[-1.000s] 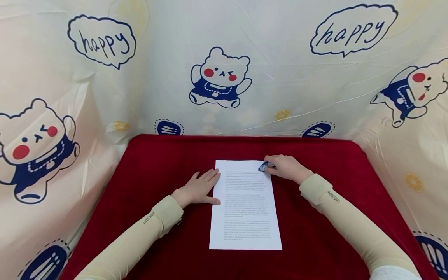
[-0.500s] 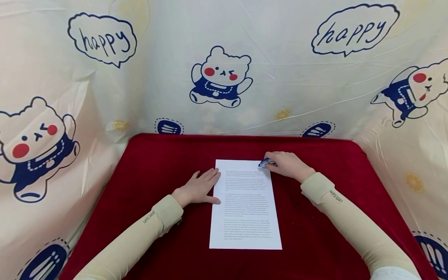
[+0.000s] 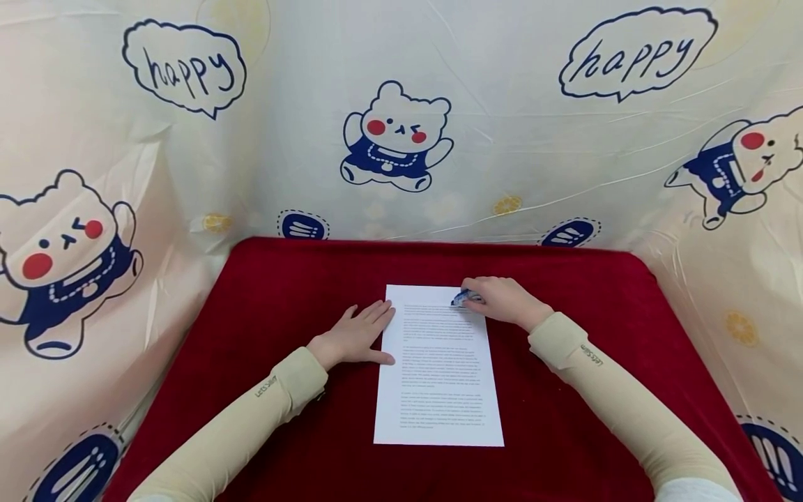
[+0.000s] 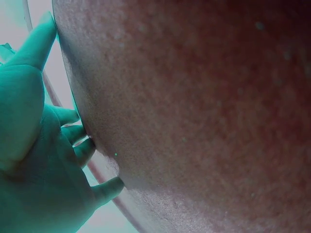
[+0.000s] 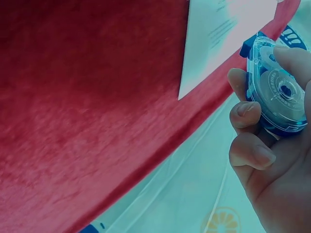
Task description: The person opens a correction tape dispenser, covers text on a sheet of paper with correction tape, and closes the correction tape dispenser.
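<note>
A sheet of paper point(image 3: 439, 376) printed with lines of text lies on the red cloth. My left hand point(image 3: 354, 336) rests flat with spread fingers on its left edge; the left wrist view shows the same hand point(image 4: 43, 141) with its fingertips down. Near the sheet's upper right corner, my right hand point(image 3: 505, 301) holds a correction tape dispenser point(image 3: 464, 298) over the top lines. In the right wrist view the dispenser point(image 5: 282, 90) has a clear case, a visible reel and a blue tip, gripped between thumb and curled fingers.
Red velvety cloth point(image 3: 282, 432) covers the table. A pale curtain point(image 3: 502, 84) printed with bears and speech bubbles hangs behind and along both sides. Beige sleeves point(image 3: 627, 397) cover both forearms.
My right hand lifted slightly with the correction tape dispenser, then moved left and a little down over the sheet. The left hand stays at the paper's left edge.
</note>
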`<state>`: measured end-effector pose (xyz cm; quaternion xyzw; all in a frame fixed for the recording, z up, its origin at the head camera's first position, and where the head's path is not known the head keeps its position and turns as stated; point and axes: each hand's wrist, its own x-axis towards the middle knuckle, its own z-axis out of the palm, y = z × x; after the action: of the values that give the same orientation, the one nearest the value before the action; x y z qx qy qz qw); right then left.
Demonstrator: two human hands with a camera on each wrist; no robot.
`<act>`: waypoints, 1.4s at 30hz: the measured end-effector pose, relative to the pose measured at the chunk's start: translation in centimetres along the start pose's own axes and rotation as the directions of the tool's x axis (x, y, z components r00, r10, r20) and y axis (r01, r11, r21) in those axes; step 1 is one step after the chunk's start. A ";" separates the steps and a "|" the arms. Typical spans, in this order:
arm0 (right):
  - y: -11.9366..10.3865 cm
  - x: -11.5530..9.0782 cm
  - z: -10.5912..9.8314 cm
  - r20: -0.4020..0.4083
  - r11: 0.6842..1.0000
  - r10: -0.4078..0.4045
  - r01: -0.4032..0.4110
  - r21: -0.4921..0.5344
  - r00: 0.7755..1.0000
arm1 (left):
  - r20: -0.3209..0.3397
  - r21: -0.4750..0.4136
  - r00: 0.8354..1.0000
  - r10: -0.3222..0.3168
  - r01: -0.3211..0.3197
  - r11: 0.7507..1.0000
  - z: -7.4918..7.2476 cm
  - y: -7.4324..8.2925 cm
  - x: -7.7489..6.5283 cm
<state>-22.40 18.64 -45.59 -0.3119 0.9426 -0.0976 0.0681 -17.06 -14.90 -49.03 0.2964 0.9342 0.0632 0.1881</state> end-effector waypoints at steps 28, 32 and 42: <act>-5.5 5.7 1.5 0.073 0.998 -0.062 0.061 0.017 0.995 | 0.016 0.013 1.000 -0.004 0.004 1.000 0.0 -0.1 0.2; -6.1 6.2 1.6 0.101 0.999 -0.044 0.042 0.024 0.994 | 0.011 0.016 1.000 -0.002 0.002 1.000 0.2 -0.2 0.3; -6.8 6.9 1.9 0.116 0.999 -0.042 0.040 0.018 0.992 | 0.009 0.034 1.000 -0.009 0.009 0.999 0.6 -0.4 0.6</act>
<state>-23.68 8.88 -46.33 -0.3357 0.9297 -0.0881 0.1236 -17.45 -14.89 -49.84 0.2956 0.9356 0.0454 0.1878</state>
